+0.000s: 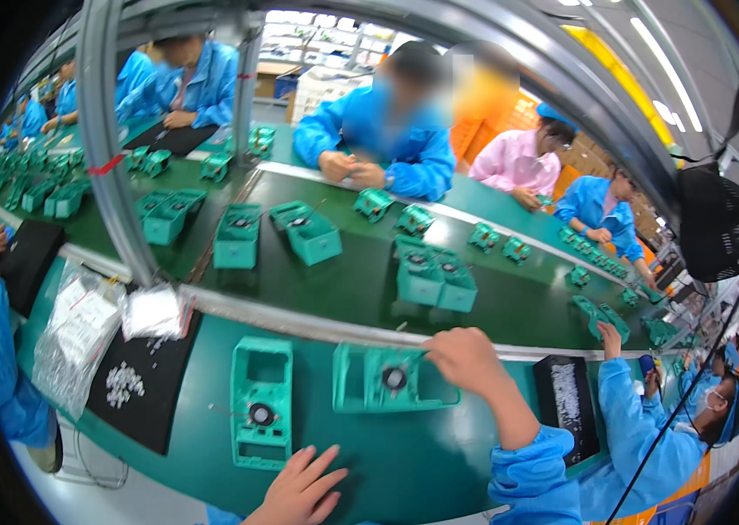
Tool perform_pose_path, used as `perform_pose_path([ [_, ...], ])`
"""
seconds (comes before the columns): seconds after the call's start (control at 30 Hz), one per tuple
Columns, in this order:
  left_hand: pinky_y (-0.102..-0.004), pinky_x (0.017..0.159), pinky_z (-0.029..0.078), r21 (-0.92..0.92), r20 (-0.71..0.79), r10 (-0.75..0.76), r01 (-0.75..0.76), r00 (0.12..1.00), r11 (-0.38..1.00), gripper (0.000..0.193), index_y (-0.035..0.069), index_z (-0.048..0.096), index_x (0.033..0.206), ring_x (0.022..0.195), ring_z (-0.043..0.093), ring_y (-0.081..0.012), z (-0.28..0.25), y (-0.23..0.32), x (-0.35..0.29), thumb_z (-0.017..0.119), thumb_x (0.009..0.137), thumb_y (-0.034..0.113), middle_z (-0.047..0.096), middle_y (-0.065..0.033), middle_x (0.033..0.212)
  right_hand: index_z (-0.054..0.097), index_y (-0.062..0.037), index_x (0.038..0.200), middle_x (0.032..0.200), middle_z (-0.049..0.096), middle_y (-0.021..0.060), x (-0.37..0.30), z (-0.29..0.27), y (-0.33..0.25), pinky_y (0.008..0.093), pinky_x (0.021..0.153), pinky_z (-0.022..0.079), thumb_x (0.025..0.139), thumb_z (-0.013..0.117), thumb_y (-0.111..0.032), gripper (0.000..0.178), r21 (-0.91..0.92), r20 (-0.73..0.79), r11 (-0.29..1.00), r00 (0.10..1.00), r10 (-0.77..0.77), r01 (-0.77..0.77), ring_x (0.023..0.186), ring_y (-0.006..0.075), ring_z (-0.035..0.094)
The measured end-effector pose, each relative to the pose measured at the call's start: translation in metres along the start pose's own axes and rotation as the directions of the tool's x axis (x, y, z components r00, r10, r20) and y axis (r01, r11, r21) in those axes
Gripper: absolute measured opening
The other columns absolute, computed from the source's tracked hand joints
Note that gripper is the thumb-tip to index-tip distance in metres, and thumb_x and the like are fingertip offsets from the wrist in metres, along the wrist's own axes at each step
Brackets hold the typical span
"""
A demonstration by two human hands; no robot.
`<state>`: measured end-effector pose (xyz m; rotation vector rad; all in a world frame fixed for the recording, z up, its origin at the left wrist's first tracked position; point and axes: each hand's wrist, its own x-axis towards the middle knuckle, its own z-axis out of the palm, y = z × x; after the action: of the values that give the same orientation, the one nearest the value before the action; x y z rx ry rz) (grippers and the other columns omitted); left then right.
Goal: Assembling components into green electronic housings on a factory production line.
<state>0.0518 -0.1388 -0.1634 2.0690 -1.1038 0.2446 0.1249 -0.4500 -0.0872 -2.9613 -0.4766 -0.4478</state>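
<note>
Two green plastic housings lie on the green bench before me, each with a round black part that looks like a small speaker or fan. The left housing [262, 391] lies lengthwise away from me, its round part [261, 414] below its middle. Sideways to its right lies the other housing [371, 378], with a round part [394, 378] near its centre. My left hand [299, 490] is open, fingers spread, just below the left housing's near end. At the right housing's far right corner, my right hand [467, 359] has its fingers bent over the edge; its fingertips are partly hidden.
White small parts lie on a black mat [164, 411] at left, near plastic bags [81, 324]. A black tray [553, 420] of white pieces stands at right. Beyond a metal rail, more housings [435, 278] sit on the green conveyor. A metal post [111, 131] rises at left; co-workers sit around.
</note>
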Motion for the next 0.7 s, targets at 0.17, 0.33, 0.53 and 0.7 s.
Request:
perform_pose_path([
  [0.17, -0.0429, 0.097, 0.034, -0.081, 0.006, -0.102, 0.102, 0.995, 0.991, 0.034, 0.005, 0.056, 0.107, 0.118, 0.038, -0.0403, 0.009, -0.001, -0.006, 0.059, 0.073, 0.007, 0.039, -0.0194, 0.130, 0.063, -0.0064, 0.089, 0.088, 0.062, 0.0153, -0.045, -0.023, 0.119, 0.0423, 0.071, 0.046, 0.077, 0.053, -0.020, 0.021, 0.111, -0.257, 0.682, 0.642, 0.722, -0.723, 0.081, 0.0351, 0.058],
  [0.33, -0.0435, 0.096, 0.035, -0.059, -0.032, -0.179, 0.177, 0.983, 0.982, 0.032, 0.004, 0.056, 0.105, 0.117, 0.037, -0.0437, 0.007, 0.003, -0.002, 0.059, 0.073, 0.006, 0.036, -0.0230, 0.132, 0.061, -0.0057, 0.090, 0.094, 0.061, 0.0159, -0.070, -0.006, 0.210, 0.0438, 0.073, 0.046, 0.080, 0.054, -0.023, 0.021, 0.017, -0.265, 0.439, 0.419, 0.868, -0.898, 0.087, 0.0349, 0.058],
  [0.53, -0.0439, 0.097, 0.034, -0.033, -0.038, -0.190, 0.189, 0.981, 0.981, 0.034, 0.004, 0.056, 0.106, 0.118, 0.037, -0.0431, 0.006, 0.001, 0.000, 0.059, 0.073, 0.005, 0.035, -0.0235, 0.132, 0.061, -0.0099, 0.095, 0.098, 0.062, 0.0116, -0.026, 0.020, 0.210, 0.0456, 0.077, 0.043, 0.081, 0.055, -0.033, 0.028, -0.219, -0.386, 0.278, 0.344, 0.856, -0.935, 0.090, 0.0326, 0.059],
  [0.7, -0.0447, 0.096, 0.034, -0.042, -0.036, -0.143, 0.142, 0.989, 0.989, 0.032, 0.003, 0.055, 0.104, 0.116, 0.039, -0.0420, 0.006, -0.002, 0.000, 0.059, 0.073, 0.006, 0.039, -0.0214, 0.129, 0.064, -0.0072, 0.096, 0.098, 0.063, 0.0147, 0.084, 0.039, 0.131, 0.0440, 0.078, 0.044, 0.078, 0.049, -0.049, 0.048, -0.136, 0.096, 0.639, 0.632, 0.769, -0.757, 0.094, 0.0342, 0.058],
])
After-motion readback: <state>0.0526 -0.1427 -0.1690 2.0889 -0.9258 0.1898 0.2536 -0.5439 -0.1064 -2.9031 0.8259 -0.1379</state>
